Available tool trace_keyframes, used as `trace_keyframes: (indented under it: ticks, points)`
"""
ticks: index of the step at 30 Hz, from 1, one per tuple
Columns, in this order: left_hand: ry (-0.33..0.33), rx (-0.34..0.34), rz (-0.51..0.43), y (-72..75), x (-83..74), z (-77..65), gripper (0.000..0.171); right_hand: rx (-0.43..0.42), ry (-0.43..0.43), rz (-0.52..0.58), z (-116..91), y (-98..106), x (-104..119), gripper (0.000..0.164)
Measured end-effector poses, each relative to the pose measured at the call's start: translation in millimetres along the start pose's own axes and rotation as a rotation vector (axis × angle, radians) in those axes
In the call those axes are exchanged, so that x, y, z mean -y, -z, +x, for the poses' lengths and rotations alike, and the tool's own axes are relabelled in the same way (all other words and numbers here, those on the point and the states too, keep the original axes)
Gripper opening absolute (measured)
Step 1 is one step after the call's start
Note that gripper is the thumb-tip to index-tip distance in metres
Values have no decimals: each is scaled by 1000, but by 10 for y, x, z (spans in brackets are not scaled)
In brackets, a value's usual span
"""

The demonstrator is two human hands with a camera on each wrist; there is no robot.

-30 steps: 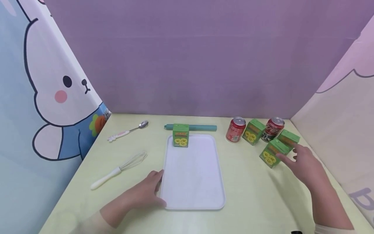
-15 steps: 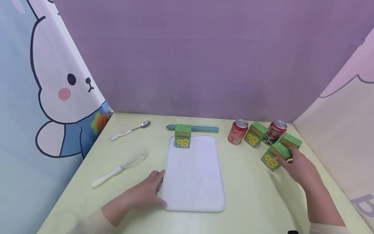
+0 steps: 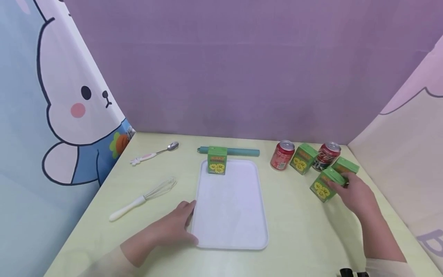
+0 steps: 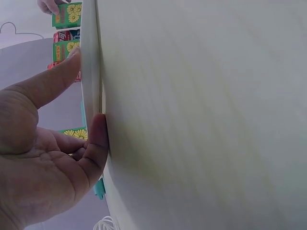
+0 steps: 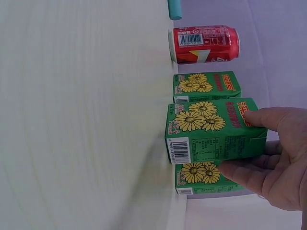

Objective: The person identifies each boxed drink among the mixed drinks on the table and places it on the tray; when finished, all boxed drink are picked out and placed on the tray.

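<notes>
My right hand (image 3: 358, 194) pinches a green drink carton (image 3: 325, 186) with yellow flowers, at the right of the table. In the right wrist view the thumb lies on the front of this held carton (image 5: 206, 127), the fingers behind it. A second carton (image 3: 346, 164) is just behind, partly covered. At the middle, my left hand (image 3: 174, 227) touches the left edge of a white tray (image 3: 230, 209). Its thumb is at the near left corner, the fingers farther along the rim; the left wrist view shows the thumb (image 4: 57, 79) against the tray's edge.
Another green carton (image 3: 217, 163) stands at the tray's far end, before a teal rod (image 3: 243, 152). Two cans, one red (image 3: 282, 156) and one dark red (image 3: 327, 156), flank a further carton (image 3: 303, 159). A whisk (image 3: 143, 199) and a spoon (image 3: 154, 154) lie left.
My right hand has moved slightly left and closed its thumb and fingers on the front carton. My left hand stays at the tray's edge. The head view has shifted a little.
</notes>
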State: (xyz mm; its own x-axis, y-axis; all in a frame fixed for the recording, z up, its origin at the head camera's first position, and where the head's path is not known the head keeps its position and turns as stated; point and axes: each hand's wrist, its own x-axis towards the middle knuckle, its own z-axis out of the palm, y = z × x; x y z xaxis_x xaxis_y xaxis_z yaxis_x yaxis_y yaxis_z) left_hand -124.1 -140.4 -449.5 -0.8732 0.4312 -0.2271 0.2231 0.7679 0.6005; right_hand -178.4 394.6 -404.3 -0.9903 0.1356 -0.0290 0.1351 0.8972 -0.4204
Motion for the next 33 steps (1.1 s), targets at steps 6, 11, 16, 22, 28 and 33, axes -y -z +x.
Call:
trace_keyframes:
  ticks: [6,11,16,22,28,33]
  points:
    - [2,-3,-11,15,-24,-22,114,-47,22,55,10,-32,18,87]
    - [7,0,-4,12,-15,-13,114,-71,62,88,-7,-36,121,80]
    - [22,14,-2,8,2,3,115,-98,111,106,-32,-17,275,73]
    - [61,34,-18,15,-17,18,116,-153,147,173,-55,-11,540,71]
    - [68,33,-22,26,-47,7,115,-181,198,237,-62,-39,842,69]
    - [54,32,-20,29,-50,-1,115,-149,254,269,-10,-129,1090,66]
